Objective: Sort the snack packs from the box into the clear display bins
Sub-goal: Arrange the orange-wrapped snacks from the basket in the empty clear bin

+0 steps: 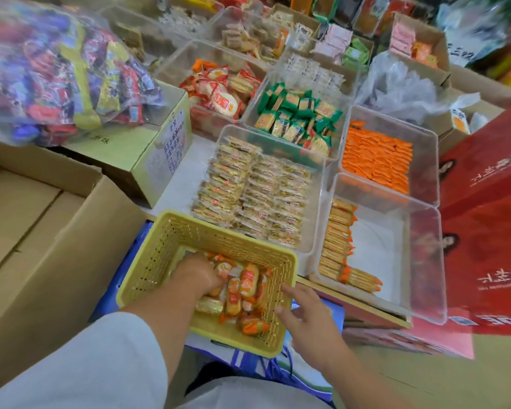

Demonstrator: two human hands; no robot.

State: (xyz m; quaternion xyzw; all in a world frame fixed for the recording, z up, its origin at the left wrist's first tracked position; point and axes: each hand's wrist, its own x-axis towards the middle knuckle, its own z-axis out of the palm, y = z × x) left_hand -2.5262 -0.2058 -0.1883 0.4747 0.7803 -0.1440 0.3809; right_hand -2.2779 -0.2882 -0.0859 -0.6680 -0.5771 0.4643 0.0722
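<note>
The left hand (199,276) is down inside the yellow basket (165,240), its grip clamped on a handful of the orange-and-white snack packs (245,286) heaped on the basket floor, fingers curled in among the wrappers. The right hand (304,312) is at the basket's right rim with its grip apart: fingers spread and straight, fingertips touching the perforated wall. The basket stands at the near edge of the counter (179,184), tilted a little toward the person.

Just beyond the basket is a middle clear bin (317,202) packed with rows of pale yellow biscuit packs (248,196). To its right the near clear bin (425,246) holds a column of orange-edged cracker packs (337,240) along its left wall, with a few more laid across the near end. Behind that sits a bin of orange sachets (378,163), and further back are green packs (298,119) and red-and-white round packs (219,95), each in its own bin.

An open cardboard box (42,231) fills the left side. Behind it a bag of mixed sweets (56,78) rests on a smaller carton (124,154) — blurred, so the wrappers cannot be read. A red carton (484,231) stands just beside the near clear bin
</note>
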